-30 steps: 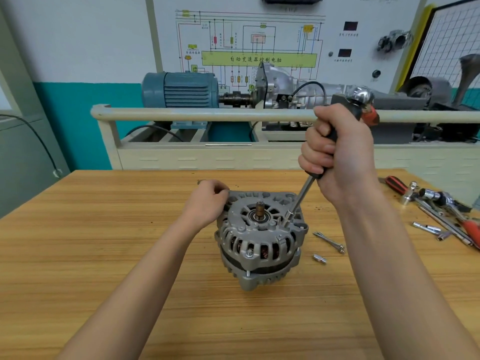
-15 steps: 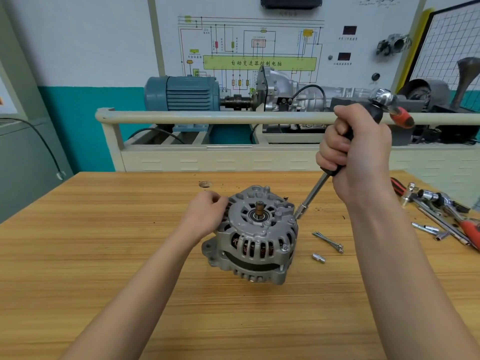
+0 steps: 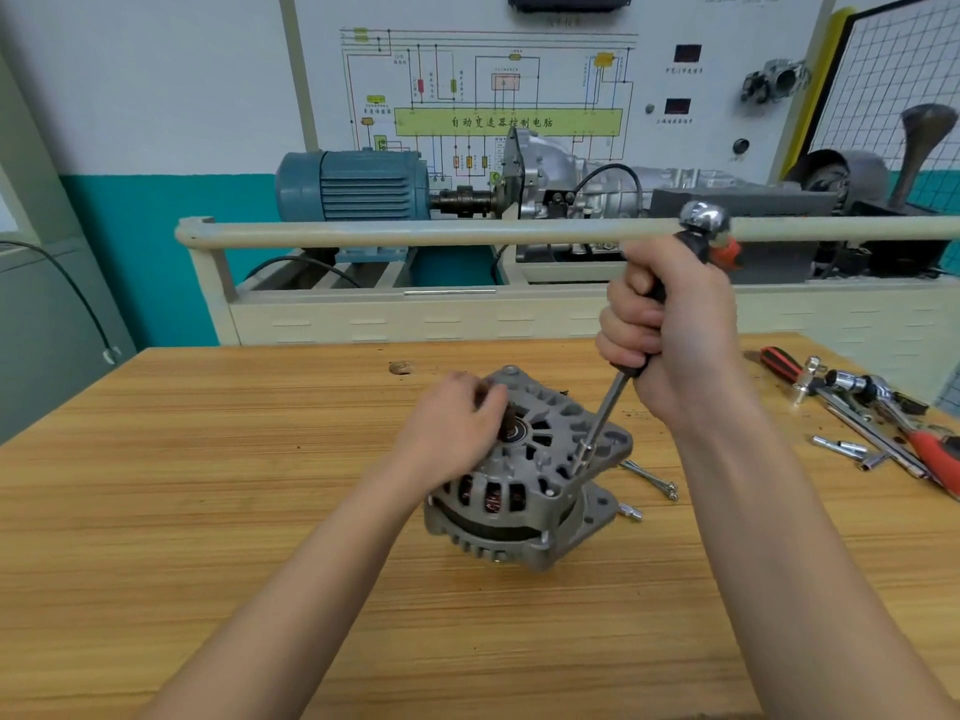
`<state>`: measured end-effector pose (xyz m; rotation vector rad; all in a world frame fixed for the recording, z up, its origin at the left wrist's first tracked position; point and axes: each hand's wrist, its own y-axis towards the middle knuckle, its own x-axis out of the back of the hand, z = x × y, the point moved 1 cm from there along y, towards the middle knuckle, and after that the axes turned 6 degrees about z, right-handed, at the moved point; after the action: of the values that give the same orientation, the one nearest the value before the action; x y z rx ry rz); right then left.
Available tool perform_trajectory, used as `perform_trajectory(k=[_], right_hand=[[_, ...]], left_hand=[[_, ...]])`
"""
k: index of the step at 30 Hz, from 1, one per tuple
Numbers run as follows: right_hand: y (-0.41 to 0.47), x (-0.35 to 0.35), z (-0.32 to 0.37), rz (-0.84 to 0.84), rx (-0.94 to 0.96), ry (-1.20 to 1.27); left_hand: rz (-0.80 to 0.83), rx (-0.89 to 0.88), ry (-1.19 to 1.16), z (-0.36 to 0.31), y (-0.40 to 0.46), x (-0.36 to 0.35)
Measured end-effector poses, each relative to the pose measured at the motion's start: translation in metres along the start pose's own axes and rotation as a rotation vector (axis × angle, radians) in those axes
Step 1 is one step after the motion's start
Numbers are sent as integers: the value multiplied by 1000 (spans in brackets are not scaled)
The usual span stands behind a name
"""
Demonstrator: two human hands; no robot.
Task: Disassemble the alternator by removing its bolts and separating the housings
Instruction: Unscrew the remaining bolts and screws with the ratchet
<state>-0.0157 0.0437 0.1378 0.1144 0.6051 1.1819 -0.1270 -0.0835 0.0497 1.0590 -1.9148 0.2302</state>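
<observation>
A grey cast alternator (image 3: 524, 491) lies tilted on the wooden table (image 3: 208, 485), shaft end up. My left hand (image 3: 457, 428) grips its top around the shaft, covering part of the housing. My right hand (image 3: 670, 330) holds the black handle of a long socket driver (image 3: 605, 413). The driver slants down to the left, its tip set on a bolt at the housing's right rim. A chrome and red cap tops the handle. Two loose bolts (image 3: 652, 478) lie just right of the alternator, with a small socket bit (image 3: 629, 511) beside them.
Ratchets, wrenches and a red-handled screwdriver (image 3: 878, 407) are scattered at the table's right edge. Behind the table a beige rail (image 3: 415, 233) fronts a training bench with a blue motor (image 3: 353, 187) and gearbox. A small hole (image 3: 399, 367) marks the tabletop behind the alternator.
The alternator has been turned and tipped on the table. My left hand moved from its left edge onto the top by the shaft. The driver tip came off, then returned to the right rim.
</observation>
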Motion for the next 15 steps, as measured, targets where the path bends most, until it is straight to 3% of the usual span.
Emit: perform_trajectory(k=[6,15], right_hand=[[-9,-19,-17,94,-45,57],[-9,-36,-26,108,-21,-18]], left_hand=[[98,-43,31,-7,-3,0],[66,-38,51,-5,-5,-1]])
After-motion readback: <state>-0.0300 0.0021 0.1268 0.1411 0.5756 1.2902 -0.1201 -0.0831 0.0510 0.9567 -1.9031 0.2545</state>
